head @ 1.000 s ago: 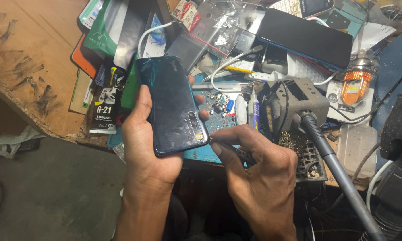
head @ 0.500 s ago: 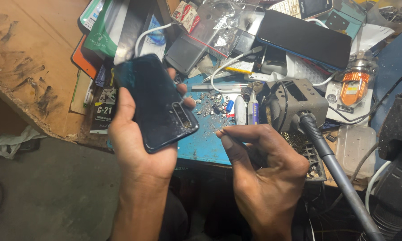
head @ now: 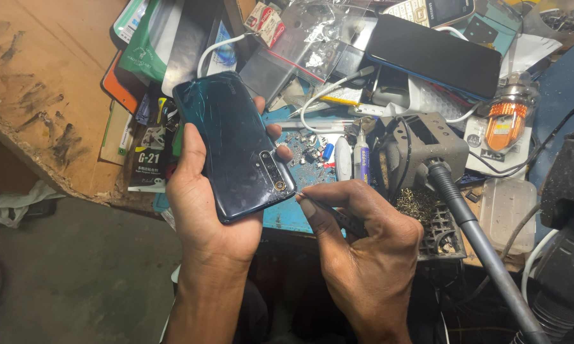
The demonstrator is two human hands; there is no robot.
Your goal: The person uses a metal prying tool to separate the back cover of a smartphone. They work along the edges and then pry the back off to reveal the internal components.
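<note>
My left hand (head: 201, 210) grips a dark teal smartphone (head: 233, 143), back side up, its scratched glass and camera strip showing. The phone is tilted, top end pointing down right. My right hand (head: 363, 245) pinches thin metal tweezers (head: 328, 207); their tip sits at the phone's lower right corner, next to the camera strip. Both hands hover over the near edge of a blue work mat (head: 293, 216).
A cluttered wooden bench (head: 38, 83) lies behind, with packets, a white cable (head: 319, 95), a black phone (head: 437, 54), small tubes (head: 360, 156), loose screws, and a soldering iron (head: 475, 236) in its grey stand (head: 427, 143). A plastic box (head: 507, 213) sits right. Grey floor lies lower left.
The left hand swung the phone left, then back to the right. The right hand, pulled away half a second ago, has brought the tweezers' tip back to the phone's corner.
</note>
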